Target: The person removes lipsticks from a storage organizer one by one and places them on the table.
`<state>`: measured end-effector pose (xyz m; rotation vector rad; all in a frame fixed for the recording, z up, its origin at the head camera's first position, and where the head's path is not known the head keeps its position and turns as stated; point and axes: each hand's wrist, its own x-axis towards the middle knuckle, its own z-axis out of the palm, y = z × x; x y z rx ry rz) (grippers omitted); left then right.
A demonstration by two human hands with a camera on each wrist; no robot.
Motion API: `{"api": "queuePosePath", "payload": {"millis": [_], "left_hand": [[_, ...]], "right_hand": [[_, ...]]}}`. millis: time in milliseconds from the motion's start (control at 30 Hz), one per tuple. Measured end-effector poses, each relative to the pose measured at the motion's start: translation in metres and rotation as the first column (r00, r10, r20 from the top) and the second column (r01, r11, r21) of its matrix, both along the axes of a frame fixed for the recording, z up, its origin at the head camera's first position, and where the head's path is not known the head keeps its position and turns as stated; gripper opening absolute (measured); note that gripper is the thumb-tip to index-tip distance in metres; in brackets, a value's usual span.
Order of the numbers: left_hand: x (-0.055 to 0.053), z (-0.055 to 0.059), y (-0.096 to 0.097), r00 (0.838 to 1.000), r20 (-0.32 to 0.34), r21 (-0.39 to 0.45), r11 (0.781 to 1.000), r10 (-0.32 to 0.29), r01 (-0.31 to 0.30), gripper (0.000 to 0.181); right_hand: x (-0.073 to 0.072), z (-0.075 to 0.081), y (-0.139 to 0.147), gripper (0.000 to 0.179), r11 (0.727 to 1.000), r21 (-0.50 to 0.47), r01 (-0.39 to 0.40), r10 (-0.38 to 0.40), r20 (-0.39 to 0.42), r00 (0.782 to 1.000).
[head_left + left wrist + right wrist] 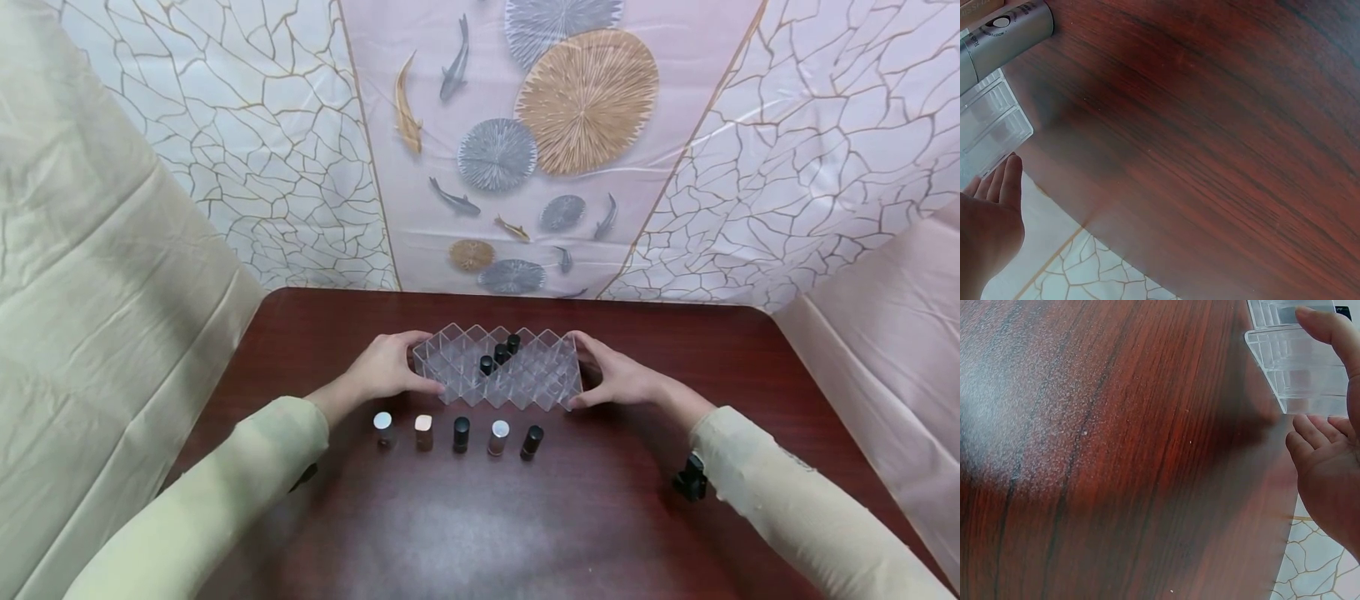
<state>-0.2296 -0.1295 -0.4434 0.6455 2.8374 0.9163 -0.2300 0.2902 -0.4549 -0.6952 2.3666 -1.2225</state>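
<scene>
A clear lipstick organizer (540, 379) with diamond-shaped compartments lies across the far part of the table. Three black-capped lipsticks (500, 354) stand inside it in a slanting row near its middle. My left hand (378, 367) grips the organizer's left end, thumb at the front corner and fingers round the back. At the opposite end my right hand (622, 375) holds it the same way, thumb in front. The left wrist view shows the fingers of the left hand (991, 219) along the organizer's edge (1004, 125).
In front of the organizer several cosmetic tubes stand in a row: a white-topped one (384, 429), a square-capped one (423, 433), a black one (461, 435), a silver one (498, 437) and another black one (532, 442). Patterned cloth (300, 167) hangs behind the dark table (450, 533).
</scene>
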Motion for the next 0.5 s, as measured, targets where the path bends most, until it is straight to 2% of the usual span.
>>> {"api": "queuePosePath", "payload": {"millis": [167,333,500], "left_hand": [[-0.0019,0.0003,0.0004,1.0,0.0,0.0,1.0,-0.001,0.001,0.094],[-0.0034,-0.0006,-0.0026,1.0,0.027,0.024,1.0,-0.009,0.008,0.093],[-0.0074,-0.0015,-0.0077,0.994,0.09,0.126,0.991,-0.062,0.05,0.085]], "right_hand": [[-0.0008,-0.0002,0.0007,0.103,1.0,0.01,0.004,-0.004,-0.006,1.0],[-0.0019,-0.0013,-0.0006,0.101,1.0,0.004,-0.001,0.001,-0.009,1.0],[-0.0009,-0.0008,-0.0014,0.103,1.0,0.014,0.004,-0.004,-0.014,1.0]]}}
